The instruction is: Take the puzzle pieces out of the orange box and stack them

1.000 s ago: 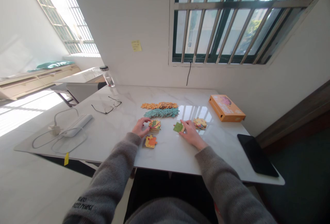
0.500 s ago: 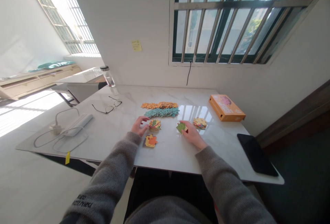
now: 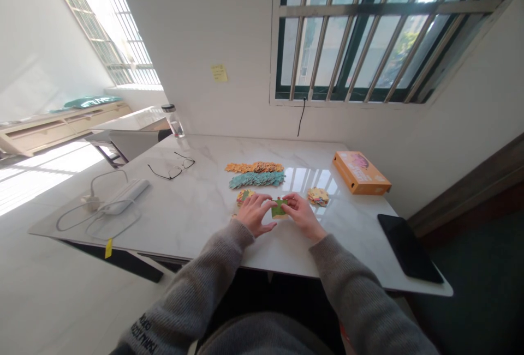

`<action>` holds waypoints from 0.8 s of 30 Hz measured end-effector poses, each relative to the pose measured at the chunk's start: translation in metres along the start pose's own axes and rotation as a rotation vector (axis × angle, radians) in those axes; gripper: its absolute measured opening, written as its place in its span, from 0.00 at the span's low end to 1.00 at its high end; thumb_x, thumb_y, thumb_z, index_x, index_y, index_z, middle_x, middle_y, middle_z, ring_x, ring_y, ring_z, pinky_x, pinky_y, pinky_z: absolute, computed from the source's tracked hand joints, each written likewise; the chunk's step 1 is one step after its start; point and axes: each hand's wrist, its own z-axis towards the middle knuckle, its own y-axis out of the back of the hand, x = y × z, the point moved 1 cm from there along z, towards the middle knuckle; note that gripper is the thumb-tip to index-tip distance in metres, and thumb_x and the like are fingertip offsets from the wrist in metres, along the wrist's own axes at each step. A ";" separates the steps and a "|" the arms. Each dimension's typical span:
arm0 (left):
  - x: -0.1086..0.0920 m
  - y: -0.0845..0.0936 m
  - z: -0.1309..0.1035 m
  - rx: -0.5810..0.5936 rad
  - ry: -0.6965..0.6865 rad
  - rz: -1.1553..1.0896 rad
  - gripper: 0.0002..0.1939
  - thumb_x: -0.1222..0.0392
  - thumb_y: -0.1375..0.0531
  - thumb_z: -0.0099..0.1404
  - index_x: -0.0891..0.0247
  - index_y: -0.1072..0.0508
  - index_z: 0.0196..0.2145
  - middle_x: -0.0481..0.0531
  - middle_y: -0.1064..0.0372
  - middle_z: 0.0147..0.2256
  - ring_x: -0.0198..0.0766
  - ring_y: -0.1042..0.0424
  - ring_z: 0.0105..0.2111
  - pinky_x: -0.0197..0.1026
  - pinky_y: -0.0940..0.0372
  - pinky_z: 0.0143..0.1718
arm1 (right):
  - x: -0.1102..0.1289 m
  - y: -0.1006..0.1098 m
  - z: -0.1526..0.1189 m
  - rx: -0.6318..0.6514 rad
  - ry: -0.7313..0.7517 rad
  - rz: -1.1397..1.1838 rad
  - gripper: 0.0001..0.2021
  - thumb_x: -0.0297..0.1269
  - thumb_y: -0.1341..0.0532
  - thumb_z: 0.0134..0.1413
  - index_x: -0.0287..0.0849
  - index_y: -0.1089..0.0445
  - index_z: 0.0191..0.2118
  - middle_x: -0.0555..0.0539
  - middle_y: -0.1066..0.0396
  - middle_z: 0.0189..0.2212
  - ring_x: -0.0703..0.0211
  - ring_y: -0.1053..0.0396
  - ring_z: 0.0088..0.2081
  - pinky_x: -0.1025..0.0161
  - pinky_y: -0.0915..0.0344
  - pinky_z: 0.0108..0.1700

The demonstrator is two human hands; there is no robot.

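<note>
1. A puzzle piece (image 3: 279,209) sits between left hand (image 3: 254,215) and right hand (image 3: 305,217) at the table (image 3: 192,224).
2. Piece rows (image 3: 257,180) lie at 11 o'clock from it.
3. Box (image 3: 361,173) rests at 2, tablet (image 3: 409,248) at 4.
4. Eyeglasses (image 3: 175,172) lie at 10, power strip (image 3: 126,197) at 9.

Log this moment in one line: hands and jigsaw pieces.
right hand: holds green jigsaw piece | left hand: at piece's left edge, contact unclear | beyond: teal jigsaw pieces, orange jigsaw pieces
</note>
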 end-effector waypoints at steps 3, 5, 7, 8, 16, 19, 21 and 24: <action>-0.001 -0.005 0.003 0.033 -0.016 0.030 0.21 0.55 0.34 0.57 0.55 0.30 0.49 0.54 0.32 0.54 0.51 0.35 0.52 0.54 0.41 0.52 | 0.002 -0.002 -0.002 0.029 -0.022 0.058 0.19 0.48 0.30 0.46 0.43 0.34 0.39 0.48 0.24 0.32 0.56 0.25 0.36 0.58 0.30 0.42; 0.001 -0.003 0.002 0.035 -0.024 0.022 0.19 0.57 0.35 0.58 0.56 0.30 0.48 0.53 0.31 0.53 0.50 0.35 0.52 0.53 0.41 0.53 | 0.005 -0.002 -0.002 0.041 -0.031 0.077 0.20 0.49 0.30 0.47 0.43 0.34 0.40 0.48 0.25 0.32 0.56 0.25 0.36 0.58 0.30 0.41; 0.006 0.003 -0.003 0.030 -0.014 -0.017 0.18 0.58 0.36 0.58 0.57 0.30 0.47 0.52 0.30 0.53 0.49 0.35 0.51 0.53 0.41 0.53 | 0.008 -0.002 -0.003 0.021 -0.027 0.064 0.20 0.49 0.32 0.50 0.43 0.34 0.43 0.49 0.25 0.31 0.57 0.26 0.34 0.59 0.30 0.40; 0.010 0.007 -0.007 0.025 -0.001 -0.049 0.18 0.59 0.36 0.58 0.57 0.30 0.47 0.52 0.30 0.54 0.49 0.35 0.51 0.53 0.41 0.53 | 0.009 -0.002 -0.003 0.001 -0.022 0.048 0.20 0.49 0.34 0.52 0.43 0.34 0.45 0.49 0.26 0.31 0.58 0.27 0.33 0.59 0.30 0.39; 0.064 0.033 -0.064 0.063 0.158 -0.314 0.13 0.57 0.37 0.61 0.59 0.30 0.43 0.55 0.31 0.55 0.48 0.35 0.54 0.53 0.41 0.58 | 0.004 0.001 -0.002 -0.030 0.041 -0.122 0.16 0.43 0.41 0.57 0.42 0.35 0.49 0.52 0.31 0.30 0.62 0.31 0.28 0.61 0.33 0.35; 0.075 0.033 -0.082 0.141 0.222 -0.320 0.12 0.56 0.38 0.61 0.58 0.29 0.43 0.54 0.31 0.56 0.49 0.35 0.54 0.55 0.41 0.58 | -0.001 0.002 -0.001 -0.029 0.053 -0.156 0.16 0.42 0.42 0.57 0.41 0.35 0.49 0.52 0.32 0.29 0.62 0.31 0.28 0.61 0.33 0.35; 0.078 0.032 -0.089 0.169 0.263 -0.313 0.12 0.55 0.38 0.62 0.57 0.29 0.43 0.53 0.31 0.56 0.50 0.35 0.55 0.57 0.42 0.58 | -0.003 0.003 0.000 -0.031 0.061 -0.176 0.16 0.42 0.42 0.58 0.42 0.35 0.50 0.52 0.32 0.29 0.62 0.31 0.29 0.61 0.33 0.35; 0.079 0.032 -0.095 0.171 0.298 -0.303 0.13 0.53 0.38 0.62 0.57 0.29 0.44 0.53 0.31 0.57 0.50 0.36 0.55 0.57 0.42 0.59 | -0.004 0.004 0.000 -0.028 0.066 -0.199 0.16 0.42 0.43 0.58 0.42 0.35 0.50 0.52 0.32 0.29 0.62 0.31 0.29 0.61 0.33 0.35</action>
